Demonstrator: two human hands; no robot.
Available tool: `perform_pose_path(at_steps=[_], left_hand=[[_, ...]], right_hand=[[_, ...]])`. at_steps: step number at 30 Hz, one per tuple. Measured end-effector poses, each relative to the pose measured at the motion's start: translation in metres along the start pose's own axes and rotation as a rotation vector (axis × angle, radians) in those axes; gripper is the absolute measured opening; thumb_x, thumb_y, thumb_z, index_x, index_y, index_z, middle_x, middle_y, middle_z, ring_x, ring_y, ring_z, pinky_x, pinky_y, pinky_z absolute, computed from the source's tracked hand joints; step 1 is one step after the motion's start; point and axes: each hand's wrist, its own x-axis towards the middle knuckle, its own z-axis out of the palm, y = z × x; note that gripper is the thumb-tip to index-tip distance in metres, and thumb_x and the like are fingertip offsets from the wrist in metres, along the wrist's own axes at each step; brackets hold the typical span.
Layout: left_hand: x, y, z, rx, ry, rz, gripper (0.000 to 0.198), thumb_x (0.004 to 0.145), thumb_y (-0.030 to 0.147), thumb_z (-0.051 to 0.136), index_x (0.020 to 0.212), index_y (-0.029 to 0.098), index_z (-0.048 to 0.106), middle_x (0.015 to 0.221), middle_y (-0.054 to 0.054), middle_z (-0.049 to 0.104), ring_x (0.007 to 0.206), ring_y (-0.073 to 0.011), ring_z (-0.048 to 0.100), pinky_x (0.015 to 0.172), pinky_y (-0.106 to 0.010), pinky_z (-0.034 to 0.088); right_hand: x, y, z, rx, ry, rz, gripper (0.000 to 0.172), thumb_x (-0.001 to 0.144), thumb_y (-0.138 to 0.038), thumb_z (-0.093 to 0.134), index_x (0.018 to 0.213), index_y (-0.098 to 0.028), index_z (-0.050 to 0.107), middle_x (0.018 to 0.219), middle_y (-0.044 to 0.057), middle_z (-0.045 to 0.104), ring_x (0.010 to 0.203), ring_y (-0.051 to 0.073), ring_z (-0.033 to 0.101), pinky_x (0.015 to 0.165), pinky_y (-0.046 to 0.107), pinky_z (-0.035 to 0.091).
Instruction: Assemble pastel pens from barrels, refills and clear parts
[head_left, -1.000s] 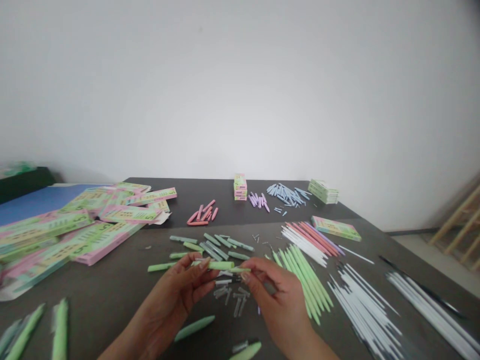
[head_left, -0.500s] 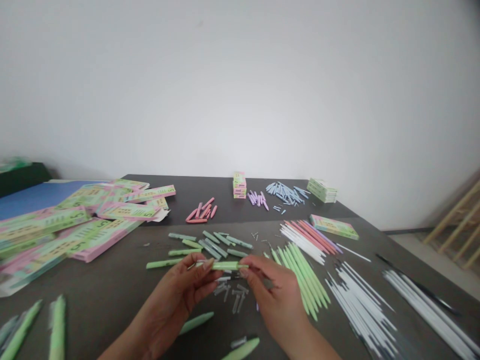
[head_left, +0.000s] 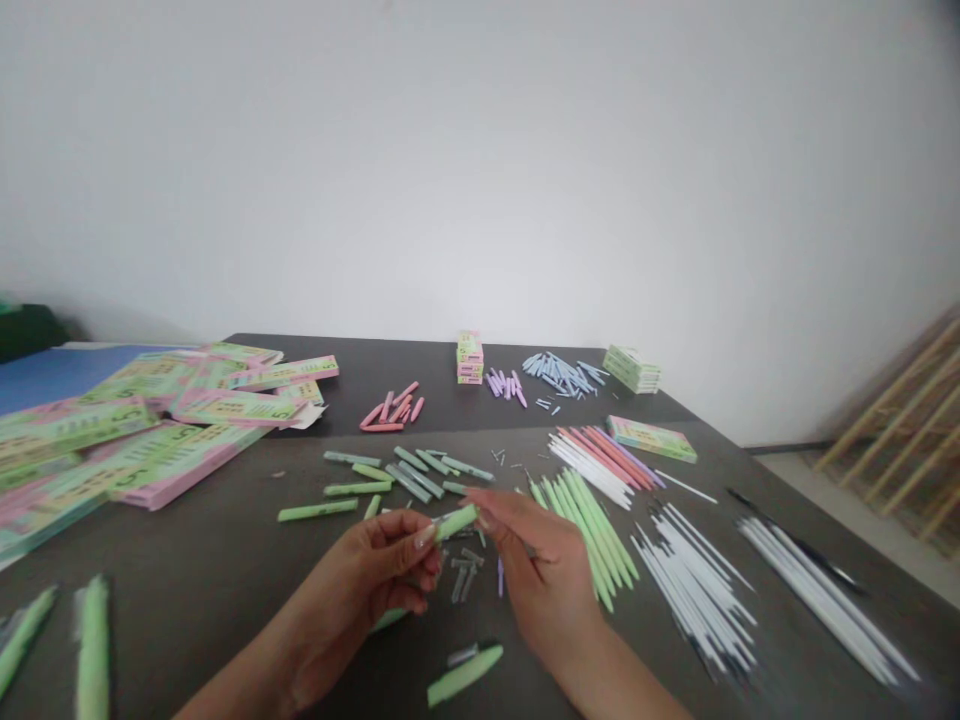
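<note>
A short light green pen barrel (head_left: 456, 522) is pinched between the thumb and fingers of my left hand (head_left: 375, 570), tilted up to the right. The fingertips of my right hand (head_left: 536, 560) close round its upper right end, so that end is partly hidden. Below them on the table lie small clear plastic clips (head_left: 465, 578). Behind my hands is a loose group of grey-green and green pen pieces (head_left: 416, 480). Nearer to me lies a green pointed barrel (head_left: 465, 675) beside a clear piece.
Long green barrels (head_left: 589, 530), white refills (head_left: 697, 590) and white rods (head_left: 825, 600) lie to the right. Flat printed boxes (head_left: 187, 450) pile up on the left. Farther back are pink pieces (head_left: 394, 408), purple pieces (head_left: 506, 386), blue pieces (head_left: 562, 375) and stacked boxes (head_left: 470, 358).
The barrel has gone from nearly level to tilted, its right end higher. My right hand's fingers have shifted over that end. The whole view has moved slightly.
</note>
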Motion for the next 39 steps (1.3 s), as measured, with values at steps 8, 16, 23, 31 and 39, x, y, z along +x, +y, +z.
perform_pose_path(at_steps=[8,16,23,31,39], left_hand=[[0.002,-0.005,-0.001,0.266,-0.182,0.175,0.024,0.072,0.042,0.066,0.079,0.019,0.066,0.073,-0.001,0.062,0.071,-0.0157,0.054,0.067,-0.025,0.045],[0.007,-0.001,-0.014,0.538,-0.094,0.354,0.03,0.077,0.052,0.054,0.077,0.024,0.066,0.081,-0.001,0.065,0.082,-0.0215,0.056,0.074,-0.027,0.043],[0.002,0.012,-0.026,0.166,0.058,0.279,0.038,0.066,0.042,0.072,0.098,0.027,0.059,0.081,-0.001,0.069,0.081,-0.0224,0.061,0.075,-0.031,0.048],[-0.006,0.038,-0.03,0.095,0.077,0.253,0.029,0.064,0.028,0.073,0.088,0.022,0.058,0.076,0.001,0.064,0.072,-0.0176,0.059,0.068,-0.028,0.049],[-0.01,0.042,-0.039,0.066,-0.074,0.31,0.013,0.081,0.03,0.052,0.073,0.021,0.054,0.054,0.005,0.043,0.045,-0.0117,0.038,0.045,-0.027,0.045]], right_hand=[[-0.008,-0.005,0.004,-0.187,-0.259,-0.139,0.05,0.087,-0.02,0.045,0.136,-0.024,0.034,0.12,0.006,0.058,0.106,0.02,0.054,0.09,0.033,0.045],[0.019,0.002,-0.027,-0.295,-0.039,-0.003,0.03,0.086,-0.021,0.049,0.114,-0.021,0.057,0.098,0.005,0.063,0.088,0.016,0.058,0.074,0.025,0.048],[0.044,0.039,-0.08,-0.69,-0.02,0.321,0.015,0.076,-0.011,0.055,0.078,-0.016,0.069,0.074,0.005,0.063,0.068,0.016,0.057,0.065,0.027,0.042],[0.02,0.044,-0.022,-0.672,-0.393,0.197,0.019,0.071,-0.007,0.061,0.077,-0.021,0.071,0.081,0.003,0.064,0.085,0.017,0.056,0.077,0.023,0.039],[0.014,0.056,0.002,-0.695,-0.393,0.209,0.01,0.076,-0.018,0.062,0.082,-0.02,0.07,0.086,0.004,0.063,0.088,0.017,0.055,0.079,0.023,0.038]])
